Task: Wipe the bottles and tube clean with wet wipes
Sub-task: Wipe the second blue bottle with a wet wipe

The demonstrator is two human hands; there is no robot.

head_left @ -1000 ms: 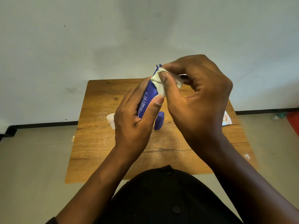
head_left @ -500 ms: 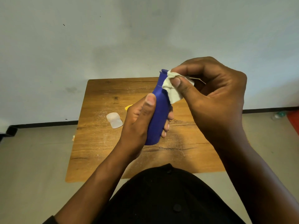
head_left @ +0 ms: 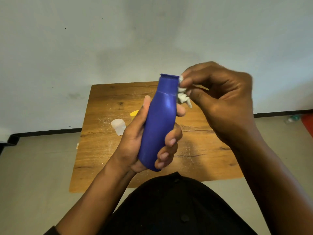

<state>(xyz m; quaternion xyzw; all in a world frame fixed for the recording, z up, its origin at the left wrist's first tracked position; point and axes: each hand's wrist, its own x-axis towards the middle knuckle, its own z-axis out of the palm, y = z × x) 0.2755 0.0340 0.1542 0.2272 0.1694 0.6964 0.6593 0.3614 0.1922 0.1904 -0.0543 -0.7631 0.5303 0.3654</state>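
Plainly unlabelled blue bottle (head_left: 159,126) gripped by left hand (head_left: 135,141), right hand (head_left: 220,102) pinching blurred, seemingly crumpled wipe (head_left: 183,97)

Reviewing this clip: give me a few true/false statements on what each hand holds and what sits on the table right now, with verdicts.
1. The left hand grips the blue bottle around its body. True.
2. The bottle lies flat on the table. False: it is held up above the table, cap end pointing away.
3. The right hand pinches a crumpled wipe beside the bottle's neck. True.
4. The wipe is spread flat across the bottle's base. False: it is bunched up near the cap.
5. A small whitish container sits on the table. True.
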